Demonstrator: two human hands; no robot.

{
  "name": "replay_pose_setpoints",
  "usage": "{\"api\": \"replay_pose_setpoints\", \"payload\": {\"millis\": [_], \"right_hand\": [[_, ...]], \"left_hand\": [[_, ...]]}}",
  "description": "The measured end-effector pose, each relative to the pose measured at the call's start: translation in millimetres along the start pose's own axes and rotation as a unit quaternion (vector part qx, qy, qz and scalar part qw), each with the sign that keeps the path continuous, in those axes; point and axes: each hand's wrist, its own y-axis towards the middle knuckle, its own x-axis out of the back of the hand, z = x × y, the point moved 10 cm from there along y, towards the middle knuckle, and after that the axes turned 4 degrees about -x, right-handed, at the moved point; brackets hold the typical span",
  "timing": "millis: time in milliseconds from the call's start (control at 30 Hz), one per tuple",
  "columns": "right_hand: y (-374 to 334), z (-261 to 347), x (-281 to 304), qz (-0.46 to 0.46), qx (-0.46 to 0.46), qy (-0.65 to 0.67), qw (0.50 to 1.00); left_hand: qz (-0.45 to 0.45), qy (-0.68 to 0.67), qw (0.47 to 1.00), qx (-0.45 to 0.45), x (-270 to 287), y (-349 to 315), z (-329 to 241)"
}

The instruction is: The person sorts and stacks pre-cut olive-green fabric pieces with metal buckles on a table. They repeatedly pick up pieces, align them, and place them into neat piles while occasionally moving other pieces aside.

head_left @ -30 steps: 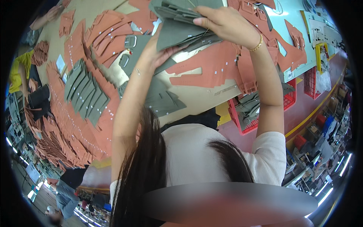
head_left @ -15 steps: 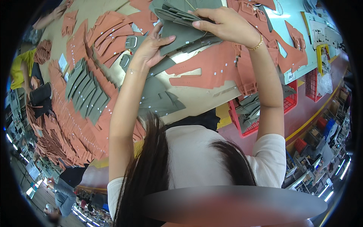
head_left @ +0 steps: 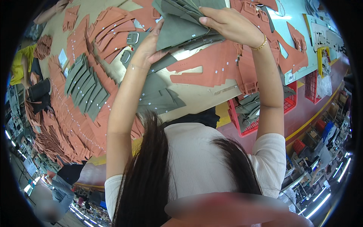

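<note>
worktable (head_left: 196,99) strewn with orange pieces (head_left: 211,68); both hands (head_left: 230,24) pinching grey stack (head_left: 181,22); probably factory floor.

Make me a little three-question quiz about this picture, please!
1. True or false: both hands hold the grey stack.
2. What colour are most flat pieces on the table? A orange B blue C white
3. What does the red basket beside the table hold?

Key: 1 true: the left hand props it from below, the right hand grips it on top. 2 A. 3 grey pieces.
</note>
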Motion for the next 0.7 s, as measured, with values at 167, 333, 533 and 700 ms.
{"api": "replay_pose_setpoints", "payload": {"millis": [167,333,533,700], "right_hand": [[0.6,1.6,0.8,-0.006,-0.010,0.019,1.000],[-0.5,14.9,5.0,0.052,0.004,0.002,0.999],[2.4,-2.7,-0.3,0.054,-0.057,0.005,0.997],[6.2,-15.1,5.4,-0.019,-0.023,0.071,0.997]], "left_hand": [[-0.044,0.080,0.996,0.008,-3.8,-4.3,-3.4],[-0.085,0.092,0.992,0.014,-6.9,-5.7,-0.6],[0.044,0.016,0.997,0.056,7.7,19.8,5.2],[0.038,0.047,0.998,0.004,23.0,34.2,-4.6]]}}
